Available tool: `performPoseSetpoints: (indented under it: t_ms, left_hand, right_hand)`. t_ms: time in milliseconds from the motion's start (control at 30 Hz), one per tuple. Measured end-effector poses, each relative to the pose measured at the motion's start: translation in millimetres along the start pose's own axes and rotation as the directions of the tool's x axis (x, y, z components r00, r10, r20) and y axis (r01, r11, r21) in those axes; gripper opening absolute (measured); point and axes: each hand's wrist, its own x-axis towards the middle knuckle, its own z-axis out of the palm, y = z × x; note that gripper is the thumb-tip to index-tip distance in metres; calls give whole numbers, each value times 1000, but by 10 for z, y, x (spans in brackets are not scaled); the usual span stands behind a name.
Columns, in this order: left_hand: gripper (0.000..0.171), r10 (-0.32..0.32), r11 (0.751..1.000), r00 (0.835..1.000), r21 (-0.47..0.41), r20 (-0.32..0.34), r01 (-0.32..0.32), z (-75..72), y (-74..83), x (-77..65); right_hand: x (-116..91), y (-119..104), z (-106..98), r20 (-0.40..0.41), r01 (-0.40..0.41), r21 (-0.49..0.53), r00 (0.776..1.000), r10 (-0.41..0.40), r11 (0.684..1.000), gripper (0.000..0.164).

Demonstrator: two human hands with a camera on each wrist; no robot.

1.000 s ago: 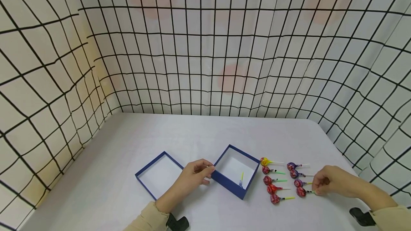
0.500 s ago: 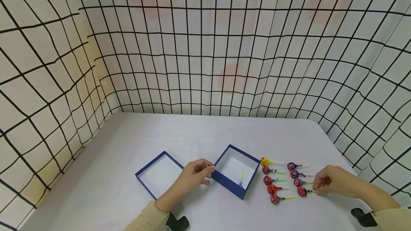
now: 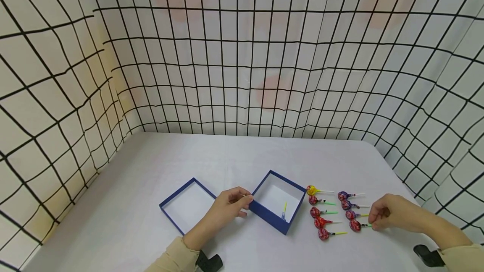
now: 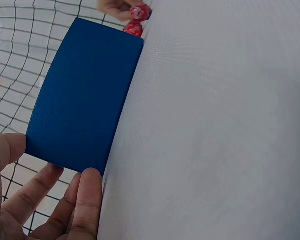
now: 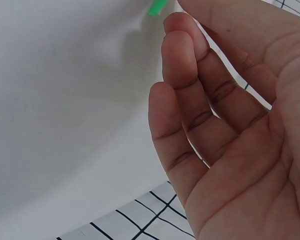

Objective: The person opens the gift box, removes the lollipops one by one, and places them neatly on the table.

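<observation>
In the head view my left hand (image 3: 230, 205) holds the left corner of an open blue box (image 3: 270, 218) with a white inside. The left wrist view shows thumb and fingers against the edges of its blue wall (image 4: 85, 95). At the right, my right hand (image 3: 393, 213) pinches the green stick end of a red-wrapped lollipop (image 3: 355, 226) lying on the table. Only the tip of a green stick (image 5: 157, 7) appears in the right wrist view, and the exact contact is out of frame. One lollipop with a yellow stick (image 3: 285, 209) leans inside the box, its head mostly hidden.
Two columns of lollipops lie right of the box, among them a yellow one (image 3: 311, 190) and a purple one (image 3: 343, 195). Left of the box lies a blue-rimmed lid (image 3: 172, 202), partly covered by my left arm. Black netting (image 3: 242, 53) surrounds the white table (image 3: 227, 154).
The lollipop at my right fingers has shifted very slightly right with the hand since a second ago. My left hand and the box have stayed in place.
</observation>
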Motion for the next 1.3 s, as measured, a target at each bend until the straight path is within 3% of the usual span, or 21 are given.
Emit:
performPoseSetpoints:
  t_ms: [433,633,933,1300]
  left_hand:
    - [32,2,1000,1000,16,-4,-2,-6,6,-7]
    - [33,6,1000,1000,14,-6,-6,-8,4,-7]
    - [32,10,1000,1000,8,-12,-10,-3,4,-7]
    - [33,5,1000,1000,14,-5,-5,0,21,-10]
  right_hand:
    - [88,-181,-138,-10,6,-12,1000,-6,1000,9]
    - [154,-286,-221,1,52,-2,999,-52,999,9]
    - [290,-559,-326,-3,98,-32,995,-98,995,8]
    - [428,-844,-432,23,81,-65,997,-79,995,11]
